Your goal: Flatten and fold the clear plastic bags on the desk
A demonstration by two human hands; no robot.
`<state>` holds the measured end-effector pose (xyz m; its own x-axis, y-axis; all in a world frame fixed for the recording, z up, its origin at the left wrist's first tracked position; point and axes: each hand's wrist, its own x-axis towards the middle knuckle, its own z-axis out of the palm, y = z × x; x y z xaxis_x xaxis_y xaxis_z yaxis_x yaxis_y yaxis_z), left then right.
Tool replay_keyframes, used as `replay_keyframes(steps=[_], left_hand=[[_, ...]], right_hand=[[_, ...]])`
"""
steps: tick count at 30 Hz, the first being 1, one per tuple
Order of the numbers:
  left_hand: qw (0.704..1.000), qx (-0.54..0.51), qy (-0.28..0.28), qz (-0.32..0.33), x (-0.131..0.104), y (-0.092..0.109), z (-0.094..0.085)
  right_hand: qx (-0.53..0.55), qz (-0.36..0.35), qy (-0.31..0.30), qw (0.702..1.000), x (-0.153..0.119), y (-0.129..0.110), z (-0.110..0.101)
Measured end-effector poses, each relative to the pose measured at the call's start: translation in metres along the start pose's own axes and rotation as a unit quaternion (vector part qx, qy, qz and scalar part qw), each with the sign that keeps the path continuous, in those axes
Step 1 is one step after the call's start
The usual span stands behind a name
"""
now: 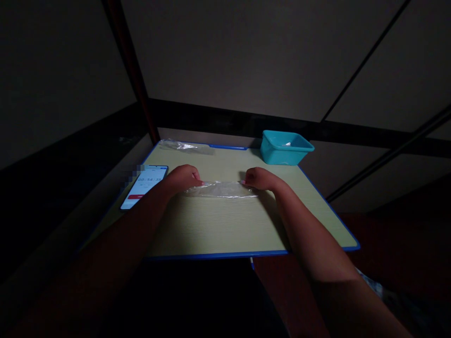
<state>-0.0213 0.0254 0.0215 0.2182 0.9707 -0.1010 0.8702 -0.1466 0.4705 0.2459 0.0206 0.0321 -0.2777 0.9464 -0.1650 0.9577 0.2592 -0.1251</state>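
Note:
A clear plastic bag stretches flat between my two hands, just over the middle of the small table. My left hand pinches its left end, the fingers closed. At the other end, my right hand grips the plastic with curled fingers. Another piece of clear plastic lies crumpled along the table's far left edge, apart from both hands.
A phone with a lit timer screen lies at the left, beside my left forearm. The turquoise basket stands at the far right corner, with something clear inside. Blue edging borders the table, and a wall rises behind it.

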Motion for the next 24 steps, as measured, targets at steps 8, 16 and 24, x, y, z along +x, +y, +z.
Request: replay_keyframes(steps=[8,16,24], left_hand=[[1.0,-0.002,-0.017,-0.012,0.0013,-0.0029,-0.0049],[1.0,0.01,0.01,-0.002,0.0014,-0.0025,-0.0039],[0.997,0.05,0.065,-0.007,0.0045,0.0005,0.0039]], right_hand=[[-0.001,0.013,-0.005,1.0,-0.0009,-0.0018,-0.0009],[-0.009,0.014,-0.002,1.0,-0.0006,-0.0015,-0.0004],[-0.042,0.026,0.001,0.999,-0.0017,-0.0039,-0.0003]])
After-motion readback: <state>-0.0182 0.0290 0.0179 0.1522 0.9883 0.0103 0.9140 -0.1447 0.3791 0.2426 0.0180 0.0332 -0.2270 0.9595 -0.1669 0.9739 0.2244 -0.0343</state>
